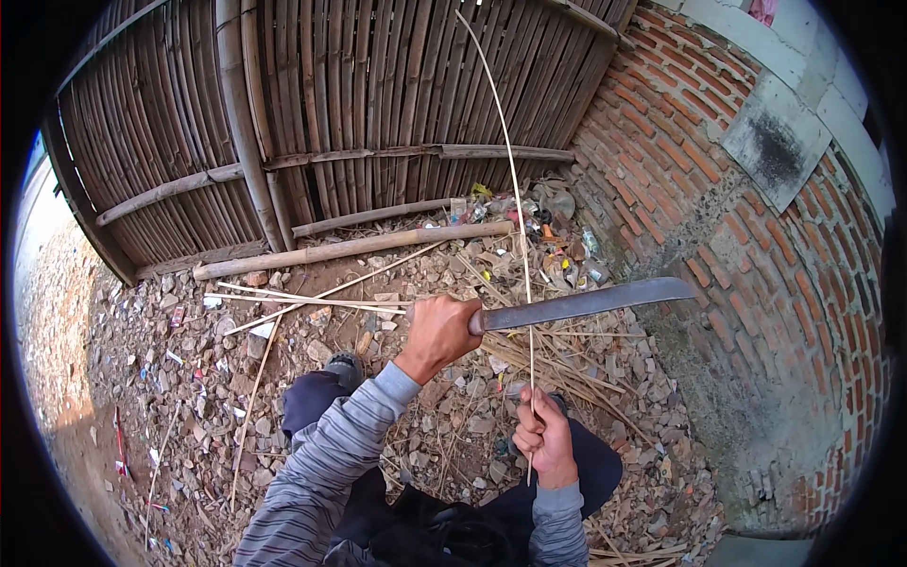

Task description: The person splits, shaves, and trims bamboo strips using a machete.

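My left hand (439, 335) is closed round the handle of a machete (595, 302), its long, dull grey blade lying level and pointing right. A thin, pale bamboo strip (515, 180) rises from my right hand (546, 439), whose fingers are wrapped round its lower part. The strip runs far up past the blade and bends to the left at its top. The blade crosses the strip between my two hands; whether they touch I cannot tell. Below the blade, several loose bamboo strips (557, 364) lie in a heap on the ground.
Rubble covers the ground (203, 378), with scattered strips on it. A thick bamboo pole (359, 248) lies near the slatted bamboo fence (368, 85). Rubbish (557, 213) is piled in the corner. A brick wall (718, 217) stands at the right. My knees are spread below my hands.
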